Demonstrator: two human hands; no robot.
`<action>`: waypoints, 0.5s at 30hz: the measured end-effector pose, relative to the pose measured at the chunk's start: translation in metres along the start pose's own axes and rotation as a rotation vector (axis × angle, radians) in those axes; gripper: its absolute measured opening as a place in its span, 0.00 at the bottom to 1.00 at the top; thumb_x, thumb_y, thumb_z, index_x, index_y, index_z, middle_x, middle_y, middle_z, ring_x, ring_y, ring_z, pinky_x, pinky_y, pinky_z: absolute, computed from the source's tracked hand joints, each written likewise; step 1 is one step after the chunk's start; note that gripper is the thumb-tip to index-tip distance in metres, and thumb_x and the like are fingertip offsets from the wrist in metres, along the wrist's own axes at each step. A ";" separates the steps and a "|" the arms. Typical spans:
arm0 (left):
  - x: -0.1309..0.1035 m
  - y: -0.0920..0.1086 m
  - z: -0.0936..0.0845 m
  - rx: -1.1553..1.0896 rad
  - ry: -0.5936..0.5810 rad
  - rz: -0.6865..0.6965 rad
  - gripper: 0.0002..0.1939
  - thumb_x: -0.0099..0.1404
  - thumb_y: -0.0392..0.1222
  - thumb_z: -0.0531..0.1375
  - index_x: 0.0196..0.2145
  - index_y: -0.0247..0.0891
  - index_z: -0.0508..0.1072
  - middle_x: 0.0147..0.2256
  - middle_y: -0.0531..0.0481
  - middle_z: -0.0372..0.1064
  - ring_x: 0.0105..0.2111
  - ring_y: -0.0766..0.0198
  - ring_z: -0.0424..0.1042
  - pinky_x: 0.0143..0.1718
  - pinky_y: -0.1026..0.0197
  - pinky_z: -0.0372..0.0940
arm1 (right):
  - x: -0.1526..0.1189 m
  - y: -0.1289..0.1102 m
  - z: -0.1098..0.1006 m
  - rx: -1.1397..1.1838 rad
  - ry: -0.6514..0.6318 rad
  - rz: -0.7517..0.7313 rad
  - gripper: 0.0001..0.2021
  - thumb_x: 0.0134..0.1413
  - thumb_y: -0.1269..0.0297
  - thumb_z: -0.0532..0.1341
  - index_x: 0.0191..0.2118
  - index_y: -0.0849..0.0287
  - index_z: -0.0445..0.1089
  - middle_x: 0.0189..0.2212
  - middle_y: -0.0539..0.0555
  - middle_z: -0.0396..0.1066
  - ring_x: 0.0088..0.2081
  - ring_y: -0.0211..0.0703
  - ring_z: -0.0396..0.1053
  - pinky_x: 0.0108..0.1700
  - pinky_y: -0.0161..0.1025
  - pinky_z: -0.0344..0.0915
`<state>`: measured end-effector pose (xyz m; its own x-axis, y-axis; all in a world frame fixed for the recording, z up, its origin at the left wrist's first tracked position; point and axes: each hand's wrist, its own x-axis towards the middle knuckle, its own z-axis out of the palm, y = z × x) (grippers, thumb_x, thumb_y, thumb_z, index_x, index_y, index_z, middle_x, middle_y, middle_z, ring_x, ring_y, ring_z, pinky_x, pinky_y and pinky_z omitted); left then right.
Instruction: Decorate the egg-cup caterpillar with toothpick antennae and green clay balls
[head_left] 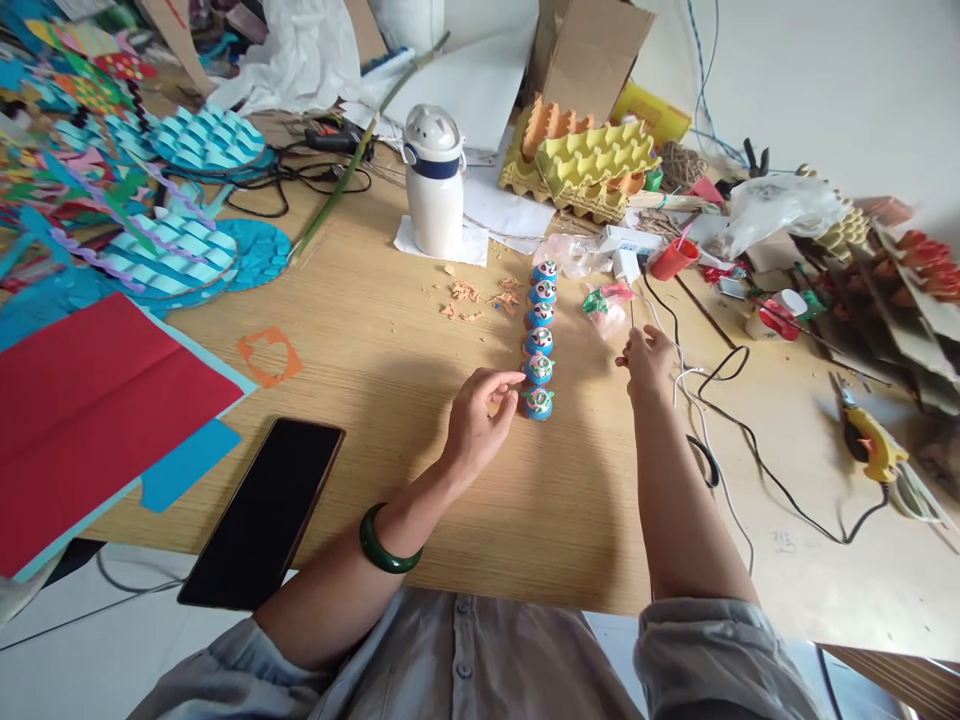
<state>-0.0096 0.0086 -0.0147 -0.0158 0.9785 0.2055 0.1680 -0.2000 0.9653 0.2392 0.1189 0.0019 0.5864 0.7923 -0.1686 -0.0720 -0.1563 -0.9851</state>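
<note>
A row of several small blue domed figures (539, 340), with white, pink and green details on top, runs away from me across the table. My left hand (481, 412), with a dark green bangle on its wrist, is beside the two nearest figures. Its thumb and forefinger are apart and bent, the fingertips at or almost touching the row; nothing shows between them. To the right of the row, my right hand (646, 362) has its fingers pinched together on a thin stick (631, 312) that points away from me. A clear bag with red and green bits (604, 304) lies just beyond that hand.
Orange shavings (465, 292) lie left of the row, near a white bottle (435, 185). A black phone (262, 510) and red sheet (112, 420) are at left. Egg cartons (585, 160) stand behind. Cables and a yellow-handled glue gun or soldering tool (874, 445) are at right.
</note>
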 end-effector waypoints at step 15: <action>-0.005 0.025 0.003 -0.740 -0.253 -0.352 0.21 0.66 0.55 0.64 0.48 0.36 0.79 0.41 0.44 0.79 0.38 0.60 0.79 0.43 0.57 0.75 | -0.160 -0.011 0.001 -0.470 -0.573 -0.734 0.23 0.67 0.65 0.56 0.65 0.46 0.64 0.56 0.56 0.76 0.58 0.50 0.74 0.64 0.54 0.68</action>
<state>-0.0028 -0.0015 0.0075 0.2888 0.9537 -0.0835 -0.4931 0.2230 0.8409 0.1449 -0.0055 0.0397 -0.1206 0.9275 0.3537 0.5408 0.3602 -0.7601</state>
